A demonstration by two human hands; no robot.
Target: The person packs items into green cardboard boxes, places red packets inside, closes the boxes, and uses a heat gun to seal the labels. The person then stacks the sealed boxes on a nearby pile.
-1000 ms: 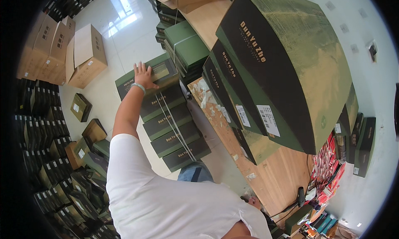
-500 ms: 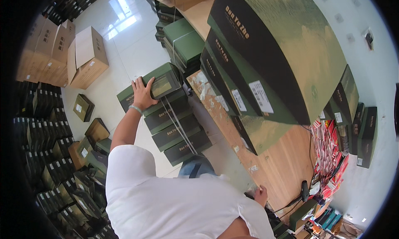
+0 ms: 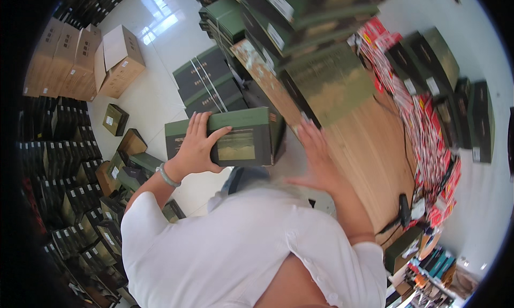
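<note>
My left hand (image 3: 196, 146) grips a dark green rectangular box (image 3: 241, 138) by its left end and holds it up in front of my chest. My right hand (image 3: 317, 159) is blurred, with fingers spread, just right of the box near its right end; I cannot tell whether it touches the box. Below the box, a strapped stack of similar green boxes (image 3: 209, 86) stands on the white floor. A pale bracelet sits on my left wrist.
A wooden table (image 3: 369, 153) to the right carries more green boxes (image 3: 326, 83) and red packets (image 3: 428, 142). Brown cartons (image 3: 107, 59) stand at the upper left. Dark shoes in rows (image 3: 59, 163) and small open boxes (image 3: 115, 119) fill the left floor.
My left hand has lifted one green box off the floor stack and brought it up toward my chest. My right hand has come up beside it. The view shifted right over the table.
</note>
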